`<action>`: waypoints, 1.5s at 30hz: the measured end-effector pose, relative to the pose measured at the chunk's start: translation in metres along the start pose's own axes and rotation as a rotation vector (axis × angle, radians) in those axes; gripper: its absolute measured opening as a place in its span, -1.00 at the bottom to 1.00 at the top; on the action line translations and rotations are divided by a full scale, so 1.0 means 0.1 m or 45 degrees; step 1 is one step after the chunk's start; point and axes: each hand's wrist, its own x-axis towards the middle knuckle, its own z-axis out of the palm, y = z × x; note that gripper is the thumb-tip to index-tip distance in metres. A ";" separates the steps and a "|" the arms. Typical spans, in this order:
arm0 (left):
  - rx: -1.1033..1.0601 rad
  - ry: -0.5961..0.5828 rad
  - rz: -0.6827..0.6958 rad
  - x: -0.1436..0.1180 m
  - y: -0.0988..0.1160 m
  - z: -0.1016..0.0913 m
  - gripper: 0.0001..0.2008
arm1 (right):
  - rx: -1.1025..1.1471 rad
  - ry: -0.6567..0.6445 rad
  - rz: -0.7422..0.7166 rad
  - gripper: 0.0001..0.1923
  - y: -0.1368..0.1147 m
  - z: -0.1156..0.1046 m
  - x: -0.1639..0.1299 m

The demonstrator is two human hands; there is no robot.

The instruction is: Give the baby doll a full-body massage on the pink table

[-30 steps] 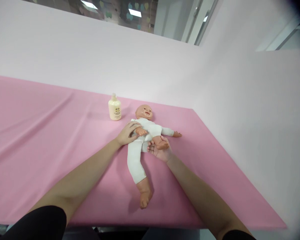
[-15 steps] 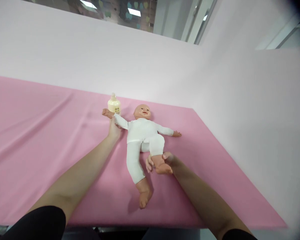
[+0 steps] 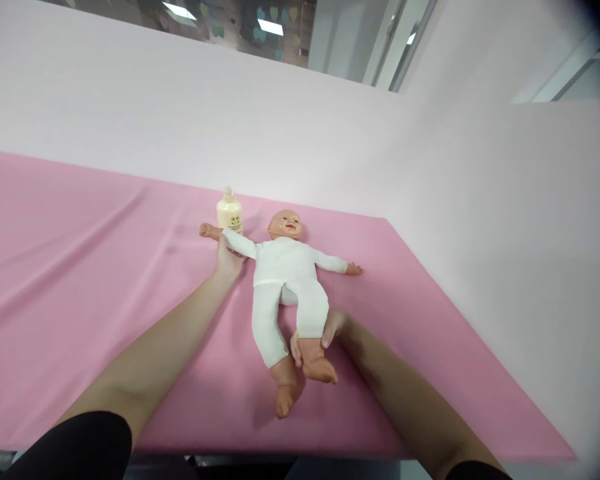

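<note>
The doll (image 3: pixel 285 280) lies on its back on the pink cloth (image 3: pixel 80 267), head toward the wall, near the cloth's far right corner. A second ago its near-side arm was folded across the chest and one leg was bent up at the belly; now both are drawn out straight — the arm stretched sideways toward the bottle (image 3: pixel 229 212), the leg laid down beside the other one.

The left hand (image 3: pixel 226 257) is closed around the doll's outstretched arm just short of the wrist, so the small bare hand pokes out past the fingers, right in front of the bottle (whether it touches the bottle I cannot tell). The right hand (image 3: pixel 325 333) grips the doll's lower leg at the ankle, thumb on one side and fingers curled under the other, with the bare foot sticking out toward the camera. The other leg lies free alongside, and the far arm rests spread on the cloth, untouched.

Judging by this, a cross-body stretch has just been released to the open position — opposite arm and leg fully extended, both hands holding.
</note>
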 end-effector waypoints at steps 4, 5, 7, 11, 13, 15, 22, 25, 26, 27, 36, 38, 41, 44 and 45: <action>0.094 -0.094 0.156 0.09 -0.10 -0.05 -0.68 | 0.010 -0.010 0.025 -0.52 0.17 -0.06 -0.12; 0.124 -0.145 0.208 0.09 -0.13 -0.06 -0.69 | 0.052 0.058 -0.017 -0.50 0.20 -0.08 -0.16; 0.213 -0.246 0.302 0.08 -0.17 -0.08 -0.68 | 0.162 0.234 -0.132 -0.47 0.25 -0.11 -0.21; 0.516 -0.542 0.535 -0.08 -0.18 -0.09 -0.61 | 0.353 0.627 -0.264 -0.44 0.23 -0.15 -0.25; 0.761 -0.780 0.683 -0.18 -0.14 -0.07 -0.63 | 0.409 0.808 -0.252 -0.45 0.19 -0.16 -0.24; 1.039 -1.022 0.813 -0.26 -0.10 -0.04 -0.64 | 0.447 0.951 -0.230 -0.45 0.15 -0.15 -0.23; 1.472 -1.342 1.070 -0.33 -0.05 0.00 -0.57 | 0.536 1.230 -0.215 -0.43 0.09 -0.14 -0.20; 1.542 -1.346 1.083 -0.32 -0.06 0.00 -0.55 | 0.562 1.254 -0.207 -0.44 0.09 -0.15 -0.19; 1.560 -1.349 1.086 -0.32 -0.06 0.00 -0.55 | 0.572 1.257 -0.203 -0.44 0.10 -0.15 -0.19; 1.574 -1.353 1.091 -0.32 -0.06 0.00 -0.55 | 0.581 1.260 -0.199 -0.44 0.10 -0.16 -0.20; 1.552 -1.365 1.115 -0.33 -0.05 0.01 -0.56 | 0.535 1.238 -0.153 -0.52 0.15 -0.20 -0.22; 1.592 -1.370 1.133 -0.34 -0.05 0.01 -0.56 | 0.517 1.227 -0.137 -0.52 0.15 -0.21 -0.23; 1.649 -1.389 1.186 -0.35 -0.04 0.01 -0.56 | 0.493 1.230 -0.116 -0.52 0.14 -0.20 -0.23; 1.670 -1.389 1.212 -0.35 -0.03 0.01 -0.56 | 0.479 1.243 -0.109 -0.52 0.13 -0.19 -0.22; 1.674 -1.387 1.213 -0.35 -0.04 0.01 -0.56 | 0.480 1.243 -0.108 -0.52 0.12 -0.19 -0.22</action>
